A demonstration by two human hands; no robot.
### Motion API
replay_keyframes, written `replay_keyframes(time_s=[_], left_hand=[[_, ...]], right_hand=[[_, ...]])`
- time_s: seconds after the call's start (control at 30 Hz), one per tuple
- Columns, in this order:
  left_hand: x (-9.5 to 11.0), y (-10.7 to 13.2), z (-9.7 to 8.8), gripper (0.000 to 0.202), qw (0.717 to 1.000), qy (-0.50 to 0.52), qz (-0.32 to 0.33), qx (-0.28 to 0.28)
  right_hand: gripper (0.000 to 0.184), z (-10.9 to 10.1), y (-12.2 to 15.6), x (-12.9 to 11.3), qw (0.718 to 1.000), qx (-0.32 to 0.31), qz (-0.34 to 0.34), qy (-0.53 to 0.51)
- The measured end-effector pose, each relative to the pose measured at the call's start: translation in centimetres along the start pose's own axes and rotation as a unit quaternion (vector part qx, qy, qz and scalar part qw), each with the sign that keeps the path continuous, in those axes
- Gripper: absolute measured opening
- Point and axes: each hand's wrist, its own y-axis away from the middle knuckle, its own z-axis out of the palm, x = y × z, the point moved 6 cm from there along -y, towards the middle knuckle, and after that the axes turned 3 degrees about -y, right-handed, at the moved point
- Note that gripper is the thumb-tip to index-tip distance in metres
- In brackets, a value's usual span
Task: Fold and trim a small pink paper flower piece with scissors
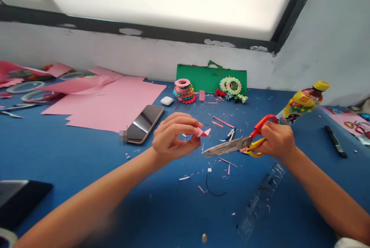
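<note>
The left hand [173,136] pinches a small folded pink paper piece [203,132] between thumb and fingertips, lifted above the blue table [72,151] so its free edge points toward the blades. The right hand [274,140] grips the red-and-yellow scissors [239,144], fingers curled through the handles, blades nearly closed and aimed at the paper, just beside it. Pink scraps [222,123] lie scattered beneath. A smartphone [144,123] and pink paper sheets [115,101] lie pushed aside to the left, a clear ruler [260,198] near the right forearm.

Single head-worn view, looking forward and down, close over a blue table [58,151], facing a wall
</note>
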Motion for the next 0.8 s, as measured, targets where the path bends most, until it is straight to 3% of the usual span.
replay_keyframes(time_s=[0.13, 0.37, 0.67, 0.8], left_hand=[[0.8, -0.2, 0.1, 0.017, 1.000, 0.007, 0.007, -0.005], [1.1, -0.2, 0.6, 0.017, 0.998, 0.034, -0.051, -0.008], [1.7, -0.4, 0.7, 0.017, 0.996, 0.064, -0.054, -0.003], [1.9, -0.6, 0.9, 0.013, 0.995, 0.061, -0.071, -0.015]], right_hand=[[0.044, 0.4, -0.1, 0.0, 0.999, 0.006, 0.009, 0.038], [0.043, 0.4, 0.5, 0.8, 0.997, 0.005, -0.009, 0.082], [0.039, 0.3, 1.2, 1.5, 0.994, -0.005, 0.004, 0.105], [0.032, -0.1, 1.3, 1.7, 0.996, 0.021, 0.002, 0.088]])
